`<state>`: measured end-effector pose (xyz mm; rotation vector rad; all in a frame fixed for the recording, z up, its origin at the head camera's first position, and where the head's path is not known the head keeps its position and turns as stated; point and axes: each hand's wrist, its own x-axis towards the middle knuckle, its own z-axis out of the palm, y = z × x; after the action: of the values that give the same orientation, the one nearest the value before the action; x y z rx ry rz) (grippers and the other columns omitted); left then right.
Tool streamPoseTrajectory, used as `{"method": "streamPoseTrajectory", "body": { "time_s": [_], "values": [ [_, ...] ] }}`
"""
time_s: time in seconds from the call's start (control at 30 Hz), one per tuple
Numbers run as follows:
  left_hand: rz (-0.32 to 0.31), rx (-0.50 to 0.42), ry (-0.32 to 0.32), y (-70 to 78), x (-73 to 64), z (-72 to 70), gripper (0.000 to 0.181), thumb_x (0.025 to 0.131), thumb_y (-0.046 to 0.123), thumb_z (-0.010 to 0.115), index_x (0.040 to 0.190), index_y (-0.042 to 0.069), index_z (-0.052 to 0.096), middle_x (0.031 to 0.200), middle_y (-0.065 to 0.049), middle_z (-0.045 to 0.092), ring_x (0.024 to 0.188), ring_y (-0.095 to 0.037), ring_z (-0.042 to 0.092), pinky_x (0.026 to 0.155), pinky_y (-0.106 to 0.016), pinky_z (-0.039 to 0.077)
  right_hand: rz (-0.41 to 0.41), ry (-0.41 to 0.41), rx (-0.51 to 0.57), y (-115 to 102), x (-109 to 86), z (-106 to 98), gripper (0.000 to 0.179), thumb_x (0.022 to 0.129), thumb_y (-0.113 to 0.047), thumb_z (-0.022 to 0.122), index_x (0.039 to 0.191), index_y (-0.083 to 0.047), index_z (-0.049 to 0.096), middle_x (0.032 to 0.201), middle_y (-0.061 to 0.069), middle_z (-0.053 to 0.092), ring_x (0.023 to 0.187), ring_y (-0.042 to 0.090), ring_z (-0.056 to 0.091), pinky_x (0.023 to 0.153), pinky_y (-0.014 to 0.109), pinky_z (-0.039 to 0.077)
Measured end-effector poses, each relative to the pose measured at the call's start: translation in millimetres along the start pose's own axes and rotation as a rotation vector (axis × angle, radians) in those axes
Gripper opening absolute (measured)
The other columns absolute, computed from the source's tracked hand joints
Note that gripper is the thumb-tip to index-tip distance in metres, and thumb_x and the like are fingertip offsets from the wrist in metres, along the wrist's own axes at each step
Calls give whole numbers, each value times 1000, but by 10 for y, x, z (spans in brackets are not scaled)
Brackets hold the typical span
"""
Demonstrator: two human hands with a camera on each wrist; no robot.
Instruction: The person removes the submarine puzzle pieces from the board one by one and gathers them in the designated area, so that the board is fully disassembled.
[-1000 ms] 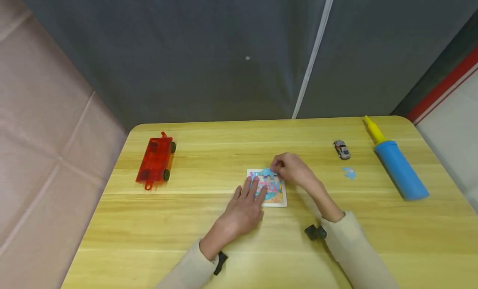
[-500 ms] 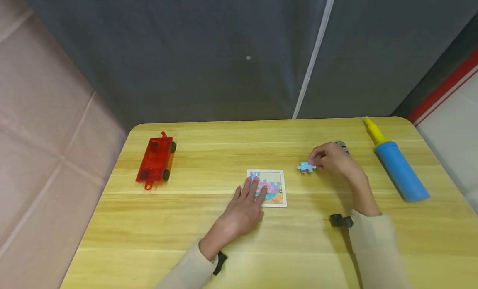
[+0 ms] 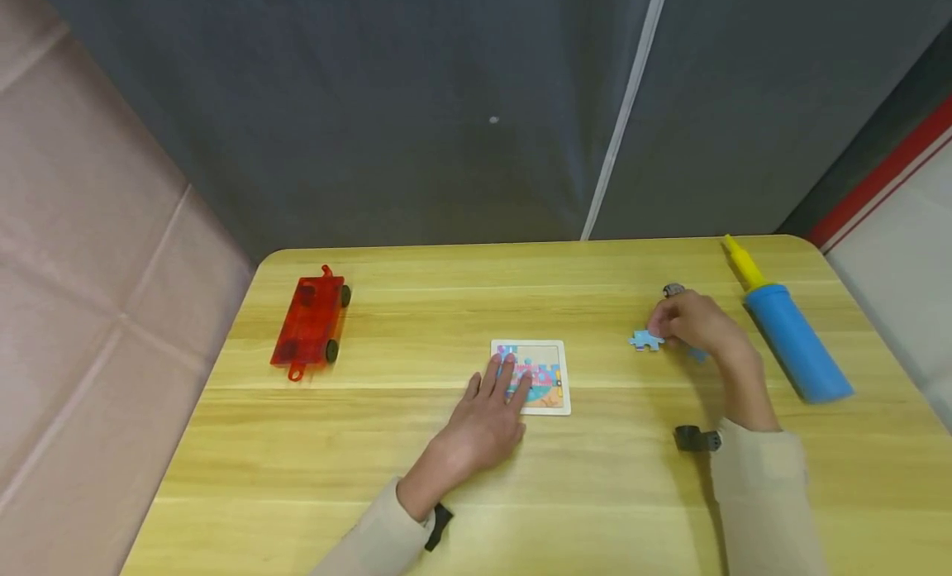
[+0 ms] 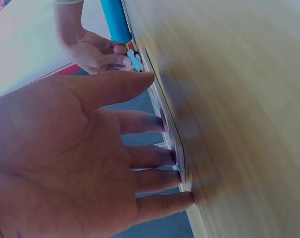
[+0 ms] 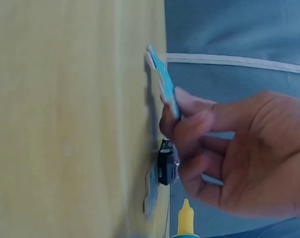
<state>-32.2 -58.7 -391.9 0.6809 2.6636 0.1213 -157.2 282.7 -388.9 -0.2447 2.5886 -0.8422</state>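
Note:
A white-framed jigsaw puzzle (image 3: 546,398) lies on the table, with a bare patch at its upper right. My left hand (image 3: 485,419) rests on its left side, fingers spread and straight; in the left wrist view the fingertips touch the frame's edge. Farther right, my right hand (image 3: 699,321) pinches a light blue puzzle piece (image 5: 163,82) between thumb and fingers, just above the table. A second blue piece (image 5: 151,191) lies on the table under that hand, mostly hidden in the head view. Behind the hand sits a small toy car (image 3: 673,289), partly covered.
A red see-through toy wagon (image 3: 308,320) with black wheels stands at the left of the table. At the right lies a blue hand pump (image 3: 799,340) with a yellow nozzle. A dark curtain (image 3: 409,130) hangs behind the table's far edge.
My right hand has lifted the blue piece off the puzzle's upper right and carried it right, near the toy car and the loose piece. My left hand has stayed in place.

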Motion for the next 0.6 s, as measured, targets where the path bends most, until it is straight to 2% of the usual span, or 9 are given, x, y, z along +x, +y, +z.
{"method": "streamPoseTrajectory", "body": {
  "time_s": [0.3,0.5,0.6],
  "values": [
    [1,-7,0,-12,6,27,68,115,32,57,173,7,32,182,-24,16,171,-40,14,133,-56,29,99,15,-70,-13,-9,-11,20,104,4,54,99,6,73,86,16,69,79,27,62,75,41,51],
    [6,0,11,-11,5,31,68,115,32,57,173,7,33,182,-24,18,170,-40,15,133,-56,30,131,19,-101,-29,-19,-3,21,103,5,51,96,3,71,86,15,66,80,29,59,72,41,50],
    [6,0,12,-10,4,34,68,115,32,57,173,7,33,182,-24,18,170,-40,15,133,-56,30,142,31,-120,-44,-28,12,19,105,2,54,98,3,72,87,15,66,81,29,59,72,42,49]
  ]
}}
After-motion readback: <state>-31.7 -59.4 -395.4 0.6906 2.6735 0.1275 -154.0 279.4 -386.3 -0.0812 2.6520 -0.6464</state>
